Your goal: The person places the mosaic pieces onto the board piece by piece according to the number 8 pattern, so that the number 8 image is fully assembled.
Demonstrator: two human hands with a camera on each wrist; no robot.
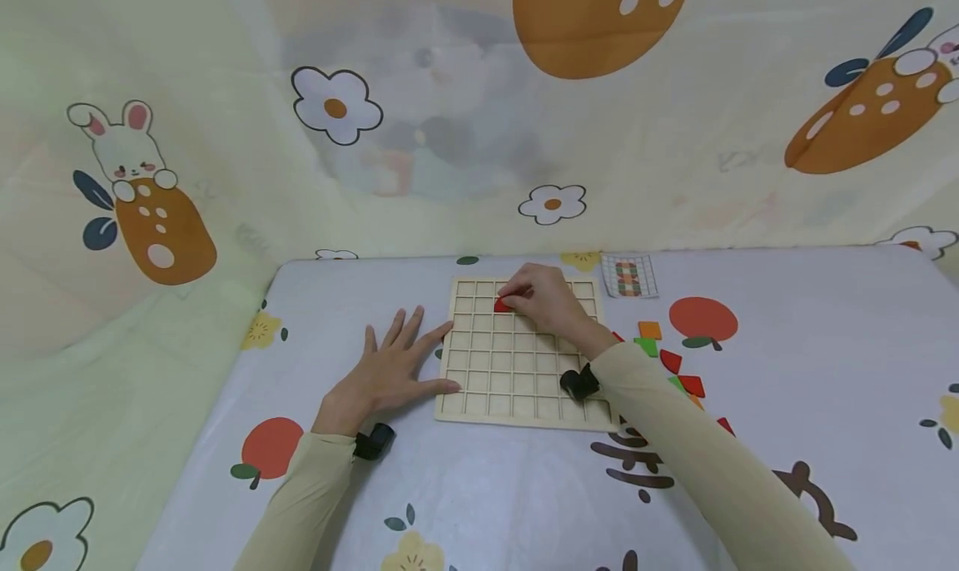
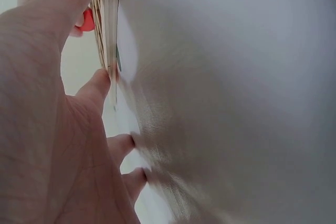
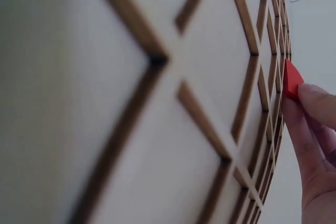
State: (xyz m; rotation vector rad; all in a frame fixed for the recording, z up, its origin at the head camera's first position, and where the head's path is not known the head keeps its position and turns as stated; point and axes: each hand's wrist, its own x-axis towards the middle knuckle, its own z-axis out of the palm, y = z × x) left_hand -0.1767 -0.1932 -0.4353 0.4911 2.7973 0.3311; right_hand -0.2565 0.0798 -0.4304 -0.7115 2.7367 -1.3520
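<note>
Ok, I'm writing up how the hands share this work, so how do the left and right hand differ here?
The left hand has its fingers spread, while the right hand pinches a red piece. The left hand touches the left edge of the grid board; the right hand is over the board's far part. Both come out of pale sleeves, with a black device at each wrist.

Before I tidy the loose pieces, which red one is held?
The red piece pinched by the right hand at the grid board; the other red pieces lie right of the board.
</note>
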